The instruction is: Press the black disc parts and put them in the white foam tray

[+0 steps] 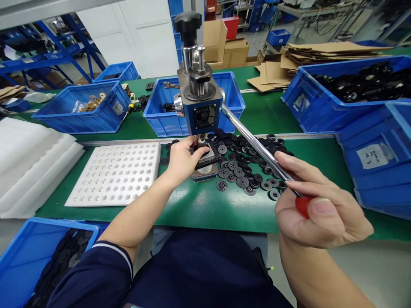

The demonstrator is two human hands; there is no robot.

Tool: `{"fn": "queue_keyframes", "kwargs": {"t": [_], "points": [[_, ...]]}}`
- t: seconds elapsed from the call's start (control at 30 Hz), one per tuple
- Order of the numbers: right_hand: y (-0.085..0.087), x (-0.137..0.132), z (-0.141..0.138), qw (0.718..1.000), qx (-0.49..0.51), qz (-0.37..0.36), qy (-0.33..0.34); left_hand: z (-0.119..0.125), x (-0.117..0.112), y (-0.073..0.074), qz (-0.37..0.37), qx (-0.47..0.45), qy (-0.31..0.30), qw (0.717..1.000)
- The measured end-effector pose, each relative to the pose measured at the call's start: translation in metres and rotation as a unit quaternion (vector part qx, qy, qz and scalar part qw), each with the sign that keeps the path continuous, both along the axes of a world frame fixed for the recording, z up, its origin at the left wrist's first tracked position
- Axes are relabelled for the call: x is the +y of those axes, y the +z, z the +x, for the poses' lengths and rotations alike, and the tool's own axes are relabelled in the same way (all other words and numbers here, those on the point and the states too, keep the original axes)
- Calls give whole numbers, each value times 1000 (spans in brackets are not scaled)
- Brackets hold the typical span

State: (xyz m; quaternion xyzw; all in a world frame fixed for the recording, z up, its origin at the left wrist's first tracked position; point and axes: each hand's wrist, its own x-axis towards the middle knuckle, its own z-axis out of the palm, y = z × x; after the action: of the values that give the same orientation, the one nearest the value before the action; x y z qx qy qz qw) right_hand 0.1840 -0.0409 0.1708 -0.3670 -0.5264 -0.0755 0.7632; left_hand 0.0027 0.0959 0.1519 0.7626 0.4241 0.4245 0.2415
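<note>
A small blue hand press (201, 112) stands on the green bench. My right hand (316, 209) is closed around the red knob at the end of its long steel lever (253, 143). My left hand (183, 159) reaches under the press head and pinches a black disc part on the press base (205, 169). A pile of black round parts (247, 164) lies just right of the base.
A white foam tray (117, 173) with rows of holes lies left of the press, with white foam sheets (28, 167) beside it. Blue bins (85, 109) stand behind and at right (375, 158); one bin of black parts (48, 256) sits near my left elbow.
</note>
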Motion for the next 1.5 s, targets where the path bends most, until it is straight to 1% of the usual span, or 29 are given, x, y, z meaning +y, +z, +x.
{"fn": "queue_keyframes", "kwargs": {"t": [0.07,0.1,0.13,0.2,0.27,0.33,0.43,0.53,0.6,0.7,0.77,0.83,0.93,1.0,1.03,1.1,1.17,1.2,1.23,1.3,1.4,1.43,1.47,1.5], "points": [[-3,5,1,997,-16,71,13,0,-1,1,3,-1,2,1000],[-3,6,1,995,-23,93,16,1,-1,1,3,-3,2,1000],[-1,7,0,995,-28,99,17,1,-2,1,1,-5,3,1000],[5,4,-3,996,-21,82,9,3,-2,1,-5,-8,9,1000],[10,1,-6,999,6,43,-8,4,-3,1,-7,-10,23,1000],[11,-2,-7,999,30,22,-32,6,-2,0,-4,-16,35,999],[3,0,-4,998,17,31,-48,7,-2,-2,1,-17,39,999],[-8,4,-1,996,-23,69,-59,6,-2,-4,1,-20,32,999],[-15,7,0,992,-37,94,-81,6,-3,-4,2,-26,31,999],[-27,10,0,989,-40,99,-101,6,-4,-3,1,-22,41,999],[-41,12,1,989,-36,90,-108,6,-5,-4,-2,-18,40,999],[-58,14,2,990,-36,72,-113,6,-4,-5,-4,-19,31,999],[-80,14,4,991,-41,25,-124,7,-4,-4,-4,-24,26,999],[-83,11,5,991,-46,-23,-128,8,-4,-1,-2,-24,30,999],[-79,8,6,990,-53,-47,-124,8,-5,0,0,-23,35,999],[-65,-2,9,984,-93,-101,-112,8,-6,3,4,-23,45,999],[-44,-15,14,966,-179,-158,-103,9,-6,2,1,-21,47,999],[-34,-21,17,949,-230,-189,-103,10,-6,1,-1,-18,46,999],[-23,-26,19,928,-278,-224,-107,11,-5,-2,-1,-14,46,999],[-4,-31,23,875,-349,-310,-125,12,-3,-7,4,-12,54,998],[17,-23,21,781,-397,-462,-141,15,-1,-12,19,-22,78,997],[22,-18,19,758,-398,-500,-133,15,-1,-12,21,-26,85,996],[25,-13,17,746,-392,-525,-121,16,-2,-11,23,-29,91,995],[27,-8,15,745,-381,-537,-107,16,-2,-9,23,-32,95,995]]}}
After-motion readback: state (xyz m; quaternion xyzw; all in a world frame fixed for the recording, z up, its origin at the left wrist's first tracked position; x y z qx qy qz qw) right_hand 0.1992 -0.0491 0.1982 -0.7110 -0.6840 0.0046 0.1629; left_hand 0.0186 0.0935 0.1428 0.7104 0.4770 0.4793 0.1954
